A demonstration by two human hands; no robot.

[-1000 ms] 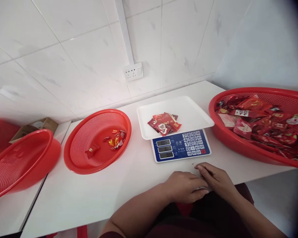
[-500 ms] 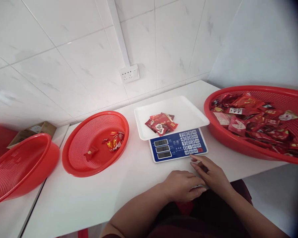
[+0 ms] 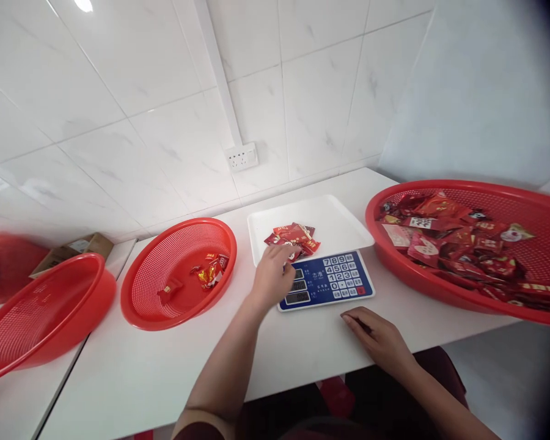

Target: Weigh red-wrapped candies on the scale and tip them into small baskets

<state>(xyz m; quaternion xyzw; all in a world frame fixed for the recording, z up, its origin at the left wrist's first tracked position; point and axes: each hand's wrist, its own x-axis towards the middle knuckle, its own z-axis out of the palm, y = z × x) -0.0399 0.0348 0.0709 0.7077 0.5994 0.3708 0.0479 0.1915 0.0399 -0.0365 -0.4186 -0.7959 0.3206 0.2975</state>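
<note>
My left hand (image 3: 273, 275) reaches forward over the front left of the blue scale (image 3: 332, 280), its fingertips at the near edge of a small pile of red sachets (image 3: 293, 238) on the white scale tray (image 3: 339, 217). The fingers curl loosely and I cannot see whether they grip a sachet. My right hand (image 3: 378, 336) lies flat on the white table (image 3: 165, 360) just in front of the scale, fingers together, holding nothing.
A red mesh basket (image 3: 178, 272) with a few sweets sits left of the scale. A large red basket (image 3: 467, 244) full of red packets stands at the right. Another red basket (image 3: 36, 311) and a cardboard box (image 3: 76, 247) are on the far left. A wall socket (image 3: 241, 157) is behind.
My left hand has left its place beside the right hand and stretched forward to the sachets on the scale tray. The right hand stays on the table near the scale.
</note>
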